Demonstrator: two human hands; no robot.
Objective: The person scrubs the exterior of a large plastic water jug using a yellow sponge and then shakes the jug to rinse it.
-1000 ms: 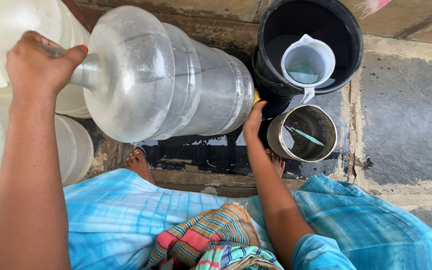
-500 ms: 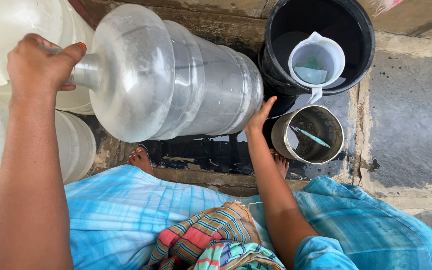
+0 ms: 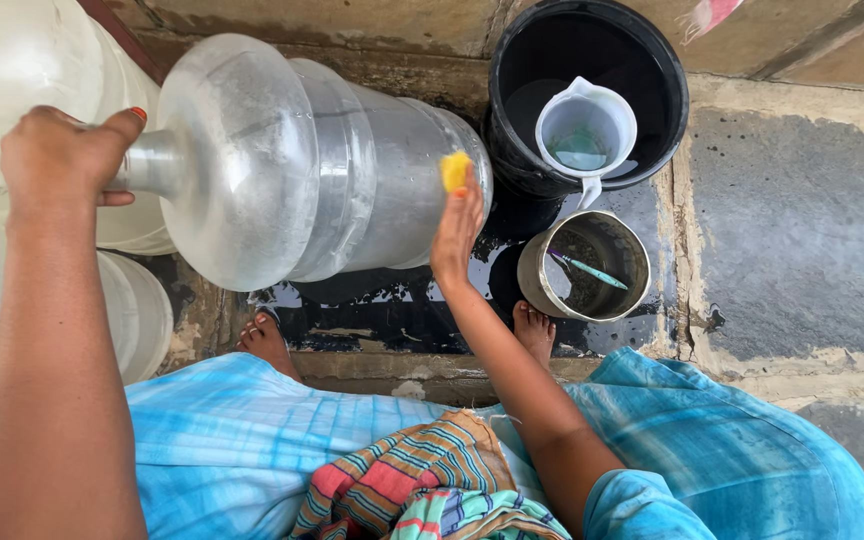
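Note:
A large clear plastic water jug [image 3: 282,170] lies tilted on its side above wet ground. My left hand [image 3: 57,155] is closed around its narrow neck at the left. My right hand [image 3: 455,230] is raised against the jug's bottom end, its fingertips pinching a small yellow sponge [image 3: 455,170] that touches the jug. A black bucket [image 3: 587,90] stands at the far right of the jug, with a white plastic mug [image 3: 584,130] inside it. Just below the bucket sits a round metal tin [image 3: 584,265] holding a green-handled brush.
More pale water jugs [image 3: 12,90] crowd the left edge. My bare feet [image 3: 532,330] rest on a wet stone step; blue cloth covers my lap. Dry grey concrete [image 3: 802,230] lies to the right, and a stone wall runs behind.
My right hand rose from beside the metal tin to the jug's bottom end, and the yellow sponge now shows at its fingertips. My left hand kept hold of the neck.

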